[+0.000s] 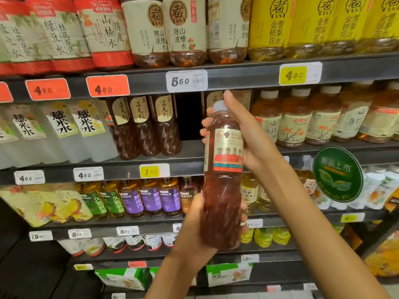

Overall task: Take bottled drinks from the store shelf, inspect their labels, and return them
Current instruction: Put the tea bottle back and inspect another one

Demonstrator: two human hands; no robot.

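Bottle [223, 175] of dark red drink (white cap, label with figures in orange) stands upright before the shelf [138, 83], right hand [244, 134] wrapped round its top, left hand [192, 225] gripping its base.

Reddish-brown bottle [222, 190], white cap [220, 105]

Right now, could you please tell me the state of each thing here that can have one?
Reddish drink bottle: off the shelf, upright, capped, label facing the camera.
Left hand: grips the bottle's lower part.
Right hand: grips its upper part, thumb by the white cap.
Gap in the middle shelf row: dark, no bottle at its front.
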